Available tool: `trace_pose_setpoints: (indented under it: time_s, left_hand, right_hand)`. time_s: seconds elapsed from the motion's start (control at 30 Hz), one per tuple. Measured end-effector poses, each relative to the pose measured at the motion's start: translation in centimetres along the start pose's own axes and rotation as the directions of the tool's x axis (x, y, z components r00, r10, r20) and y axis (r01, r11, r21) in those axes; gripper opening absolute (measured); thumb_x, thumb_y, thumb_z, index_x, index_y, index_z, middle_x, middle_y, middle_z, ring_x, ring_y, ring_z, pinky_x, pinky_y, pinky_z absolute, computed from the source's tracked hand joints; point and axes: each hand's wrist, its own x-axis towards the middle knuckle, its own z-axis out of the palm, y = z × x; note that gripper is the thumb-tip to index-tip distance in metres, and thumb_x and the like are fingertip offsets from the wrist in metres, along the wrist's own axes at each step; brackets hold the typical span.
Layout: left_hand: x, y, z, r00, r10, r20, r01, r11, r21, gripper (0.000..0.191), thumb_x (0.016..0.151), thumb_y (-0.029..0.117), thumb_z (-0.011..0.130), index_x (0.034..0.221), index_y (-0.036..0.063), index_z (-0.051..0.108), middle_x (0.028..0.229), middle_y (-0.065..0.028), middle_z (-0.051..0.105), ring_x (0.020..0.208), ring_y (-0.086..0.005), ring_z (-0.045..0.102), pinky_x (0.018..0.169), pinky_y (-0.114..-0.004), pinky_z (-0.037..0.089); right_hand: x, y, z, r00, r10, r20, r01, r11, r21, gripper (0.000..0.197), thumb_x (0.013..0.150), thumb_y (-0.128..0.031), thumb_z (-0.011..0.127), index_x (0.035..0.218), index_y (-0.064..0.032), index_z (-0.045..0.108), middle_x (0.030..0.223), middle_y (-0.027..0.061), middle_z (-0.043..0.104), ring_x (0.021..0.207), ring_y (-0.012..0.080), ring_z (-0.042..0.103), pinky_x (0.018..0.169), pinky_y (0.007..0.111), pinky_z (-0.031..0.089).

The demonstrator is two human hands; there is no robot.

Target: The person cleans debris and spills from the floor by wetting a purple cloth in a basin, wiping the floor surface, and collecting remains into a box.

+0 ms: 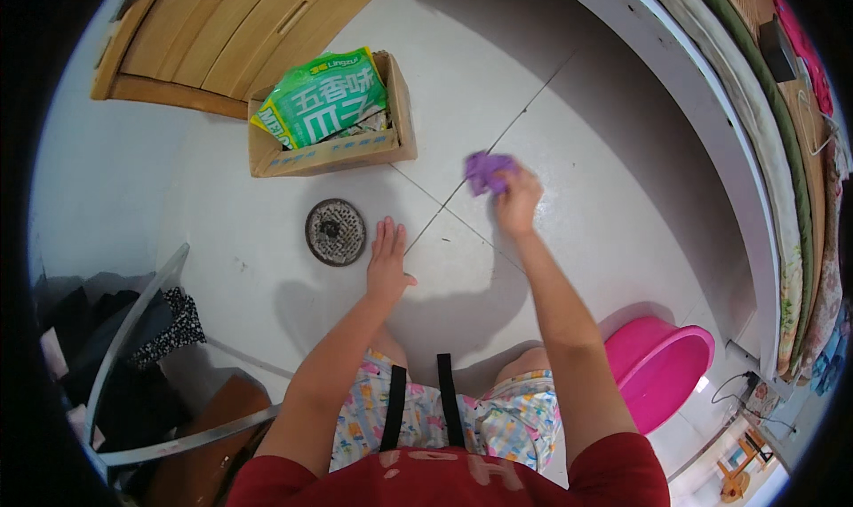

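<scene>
A crumpled purple cloth (488, 172) is bunched in my right hand (520, 200), low over the pale tiled floor (460, 320); motion blurs both a little. My left hand (388, 257) lies palm down on the tiles with its fingers pointing forward and holds nothing. Just left of those fingers is a round, dark-rimmed disc (336, 232) with a grey, perforated-looking face and a dark lump at its centre. Dark lines between the tiles cross between my two hands. A small dark mark (446, 240) shows on the floor there.
A cardboard box (333, 160) holding a green printed packet (326, 97) stands before a wooden drawer cabinet (246, 34). A pink basin (656, 374) rests tilted at right. Along the right runs a bed with a white frame (746, 174). A metal rack (186, 436) with dark clothes is at left.
</scene>
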Motion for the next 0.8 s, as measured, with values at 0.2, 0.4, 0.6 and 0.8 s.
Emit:
trace_pose_setpoints:
  time_s: [0.2,0.4,0.6,0.8]
  left_hand:
    - [0.6,-0.7,0.3,1.000,-0.009,0.029,0.007,0.997,0.072,0.125,0.039,0.018,0.089,0.145,0.0055,0.024,0.153,-0.0200,0.007,0.141,-0.0373,0.010,0.109,-0.050,0.027]
    - [1.8,0.3,-0.6,0.991,-0.087,0.101,0.073,0.988,0.134,0.126,0.041,0.013,0.090,0.146,0.0095,0.020,0.154,-0.0173,0.004,0.142,-0.0340,0.007,0.110,-0.051,0.025]
    - [2.6,1.1,-0.4,0.973,-0.168,0.160,0.134,0.969,0.206,0.133,0.038,0.016,0.091,0.147,0.0113,0.015,0.155,-0.0143,-0.004,0.143,-0.0333,0.003,0.111,-0.051,0.024]
    - [2.7,2.1,-1.3,0.971,-0.150,0.185,0.111,0.972,0.205,0.102,0.048,0.012,0.086,0.137,0.0040,0.037,0.154,-0.0153,0.007,0.143,-0.0310,0.007,0.111,-0.049,0.024]
  right_hand:
    - [-9.2,-5.5,1.6,0.930,-0.308,0.200,0.265,0.940,0.214,0.018,0.061,-0.001,0.064,0.072,-0.0142,0.064,0.108,-0.0003,0.063,0.100,0.0230,0.054,0.091,0.042,0.034]
    - [-7.0,-4.1,0.7,0.967,-0.163,0.198,0.101,0.952,0.288,0.033,0.060,0.007,0.058,0.084,-0.0141,0.068,0.109,0.0046,0.063,0.104,0.0273,0.052,0.094,0.042,0.031]
    - [-3.0,-6.9,2.7,0.970,-0.161,0.180,0.168,0.986,-0.024,0.054,0.073,-0.020,0.065,0.124,-0.0060,0.053,0.139,0.0121,0.041,0.124,0.0299,0.038,0.101,0.046,0.027]
    - [-9.2,-7.7,3.9,0.927,-0.258,0.274,0.273,0.962,-0.018,0.044,0.069,-0.007,0.064,0.113,-0.0084,0.061,0.129,0.0094,0.052,0.117,0.0298,0.044,0.098,0.045,0.030]
